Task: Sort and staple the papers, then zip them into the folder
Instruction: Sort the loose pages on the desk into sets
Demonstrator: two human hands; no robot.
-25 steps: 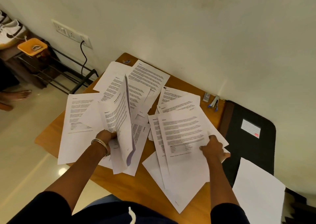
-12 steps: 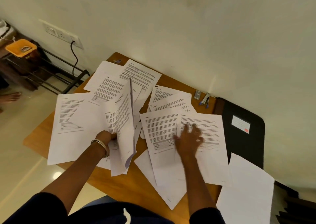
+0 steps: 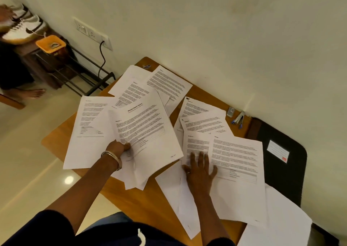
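Now the left hand has lowered its pinched sheaf flat, title page up, while the right hand, spread, presses the loose sheets; sorting continues.

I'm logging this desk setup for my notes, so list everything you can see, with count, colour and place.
Printed sheets: many, overlapping so no exact count, white, spread over the table.
Held bundle: one, white, several sheets, left of middle.
Table: one, orange-brown wood, against the wall.
Folder: one, black with a white label, at the table's right end.
Stapler: one, silver, far edge by the wall.
Pens: a few, blue-tipped, beside the stapler.
Wall socket: one, white, black cable plugged in.
Orange tub: one, on the rack at left.
Sneaker: white, top left.
Left hand: grips the held bundle, metal bangle on the wrist.
Right hand: flat on the printed sheets.
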